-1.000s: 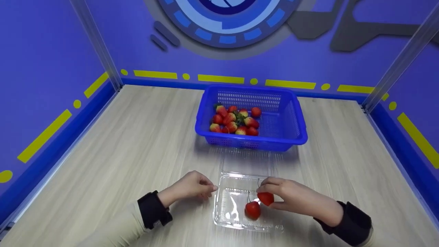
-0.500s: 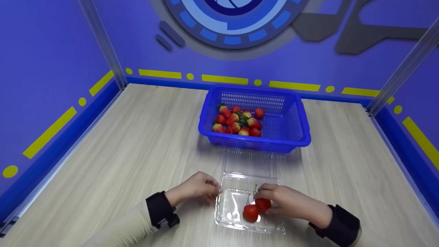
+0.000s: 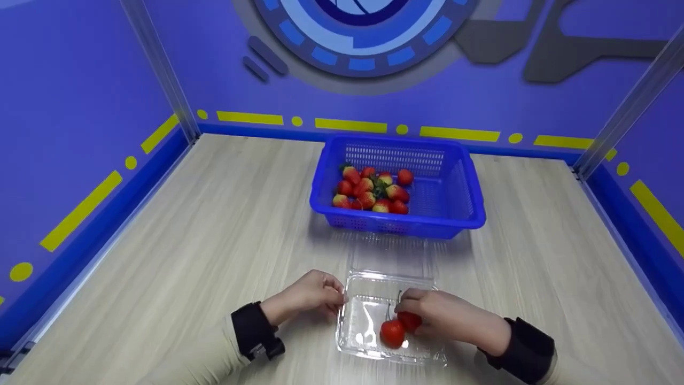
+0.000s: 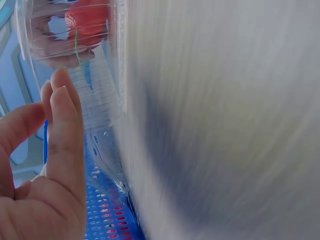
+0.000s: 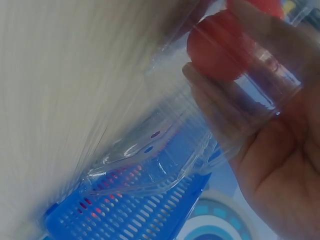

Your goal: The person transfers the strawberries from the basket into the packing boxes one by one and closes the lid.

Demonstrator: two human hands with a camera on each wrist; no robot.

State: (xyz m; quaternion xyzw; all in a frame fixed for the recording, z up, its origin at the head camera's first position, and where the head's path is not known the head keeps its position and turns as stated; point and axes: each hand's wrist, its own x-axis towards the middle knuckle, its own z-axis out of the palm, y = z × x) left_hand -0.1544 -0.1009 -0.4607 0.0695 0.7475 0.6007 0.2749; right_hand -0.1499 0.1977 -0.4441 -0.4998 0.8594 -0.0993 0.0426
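Note:
A clear plastic box (image 3: 357, 342), its lid folded back, lies on the table. At its left rim my left hand (image 3: 314, 293) pinches the edge between thumb and fingertips. My right hand (image 3: 446, 316) reaches into the box from the right and holds a red cherry (image 3: 410, 321) low, near the box floor. Touching it is a second cherry (image 3: 393, 333), its thin stem pointing up. In the right wrist view the held cherry (image 5: 220, 47) shows through the clear wall, with fingers on both sides. The left wrist view shows a red cherry (image 4: 89, 20) behind the plastic.
A blue slotted basket (image 3: 398, 218) stands behind the box, with several strawberries (image 3: 366, 185) and other red fruits gathered at its left side. The open lid (image 3: 393, 255) lies between box and basket. Blue panels (image 3: 64, 107) enclose the wooden table.
My right hand has lowered the cherry into the box beside the other one, which shifted slightly. My left hand has closed in on the left rim. The view has shifted a little.

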